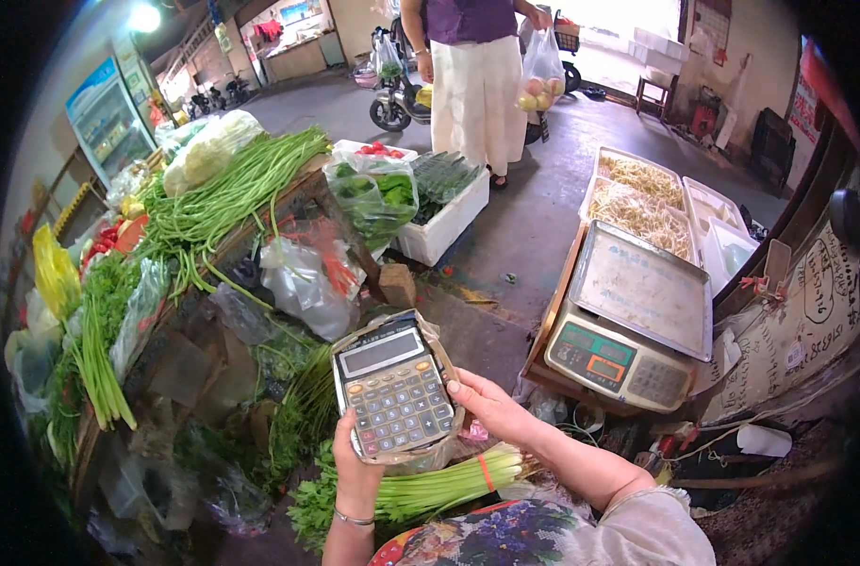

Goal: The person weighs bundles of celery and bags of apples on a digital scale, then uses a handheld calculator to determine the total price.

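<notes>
A desktop calculator (396, 388), its edges wrapped in worn clear plastic, is held up in front of my body with keys and display facing me. My left hand (358, 446) grips its lower left corner, thumb along the side. On the calculator's right edge, my right hand (483, 403) holds with the thumb on the rim and the other fingers partly hidden behind. Beneath the calculator lies a bunch of celery (444, 488) tied with an orange band. To the right of my hands stands an electronic scale (617, 364) with a bare metal pan (642, 283).
At left, a wooden stall holds long beans (232, 205) and leafy greens (108, 339). Ahead are a white foam box (444, 230) of vegetables and a standing person (476, 92) holding a bag of fruit (541, 81). Trays of bean sprouts (638, 205) sit beyond the scale.
</notes>
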The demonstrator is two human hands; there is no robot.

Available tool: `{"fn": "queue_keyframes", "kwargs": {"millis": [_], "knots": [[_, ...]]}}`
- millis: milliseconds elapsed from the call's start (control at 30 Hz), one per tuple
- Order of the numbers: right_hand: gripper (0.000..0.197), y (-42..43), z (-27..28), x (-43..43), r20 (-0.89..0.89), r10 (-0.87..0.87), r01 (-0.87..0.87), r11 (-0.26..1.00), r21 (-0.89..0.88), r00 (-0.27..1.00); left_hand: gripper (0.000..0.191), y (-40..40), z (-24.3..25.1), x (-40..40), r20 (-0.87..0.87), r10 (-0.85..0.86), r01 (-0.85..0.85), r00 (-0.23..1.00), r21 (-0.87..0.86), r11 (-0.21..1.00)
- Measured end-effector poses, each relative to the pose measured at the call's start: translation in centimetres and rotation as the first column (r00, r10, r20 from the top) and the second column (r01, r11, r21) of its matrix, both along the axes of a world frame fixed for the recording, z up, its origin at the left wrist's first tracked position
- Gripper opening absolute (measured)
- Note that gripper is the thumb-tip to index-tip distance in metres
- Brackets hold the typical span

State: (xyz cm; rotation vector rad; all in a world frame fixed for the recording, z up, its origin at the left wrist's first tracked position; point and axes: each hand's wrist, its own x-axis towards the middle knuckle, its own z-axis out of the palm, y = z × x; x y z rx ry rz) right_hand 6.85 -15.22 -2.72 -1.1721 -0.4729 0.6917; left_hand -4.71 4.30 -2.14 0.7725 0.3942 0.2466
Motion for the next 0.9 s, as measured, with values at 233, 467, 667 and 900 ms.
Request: {"fn": "queue_keyframes", "kwargs": {"millis": [233,467,667,900], "knots": [[0.045,-2.0,0.7,0.3,-0.257,0.107,-0.120,0.992,-0.036,0.960,0.047,-0.3,-0.8,1.0,0.100,0.114,-0.114,0.988,-0.015,0.993],[0.049,-2.6,-4.1,-1.6,0.171,0.383,-0.282,0.858,-0.430,0.908,0.046,-0.8,-1.3,2.2,0.055,0.141,-0.138,0.988,-0.059,0.989],[0.055,-2.1,-3.6,-2.0,0.416,0.452,-0.189,0.822,-0.537,0.789,0.043,0.2,-2.9,2.1,0.037,0.135,-0.132,0.990,-0.073,0.989],[0.047,-2.3,-1.8,-1.4,0.236,0.520,-0.296,0.741,-0.602,0.821,0.044,-0.1,-3.2,1.3,0.056,0.036,-0.032,0.998,-0.072,0.997]]}}
